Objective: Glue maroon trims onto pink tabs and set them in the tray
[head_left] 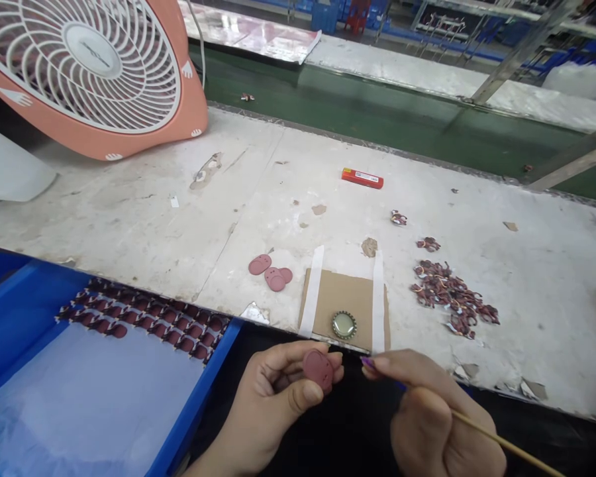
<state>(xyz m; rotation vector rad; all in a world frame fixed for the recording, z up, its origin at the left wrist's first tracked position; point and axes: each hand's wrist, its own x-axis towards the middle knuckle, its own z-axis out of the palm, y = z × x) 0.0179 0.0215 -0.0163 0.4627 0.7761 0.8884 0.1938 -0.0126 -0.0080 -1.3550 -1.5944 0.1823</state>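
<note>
We inspected the bench from the wearer's view, taking 12 o'clock as the top of the frame; the left hand (268, 404) sits at 7 o'clock, palm turned inward, with fingers curled and thumb forward; it pinches a flat reddish disc (318, 370) between thumb and fingertips, just off the near edge of the counter (129, 218); the right hand (437, 424) sits at 5 o'clock, closed around a thin wooden stick (506, 444) that runs out past the lower right of the frame; a small blue part shows near its fingers; the two hands are close but not touching.

A metal crown bottle cap (344, 325) lies at 5 o'clock on a square of brown cardboard (345, 311), which is flanked by two white tape strips (312, 291); three loose reddish discs (273, 270) lie at 8 o'clock beside the cardboard; a heap of small red pieces with fine wires (451, 295) lies between 3 and 4 o'clock; a blue tray (193, 371) at 8 o'clock holds rows of similar red pieces (139, 318).

A red packet (362, 177) lies at 1 o'clock; its label carries small print that we cannot read; a salmon-pink fan (89, 66) with a white grille stands at 10 o'clock; its hub marking is also illegible.
</note>
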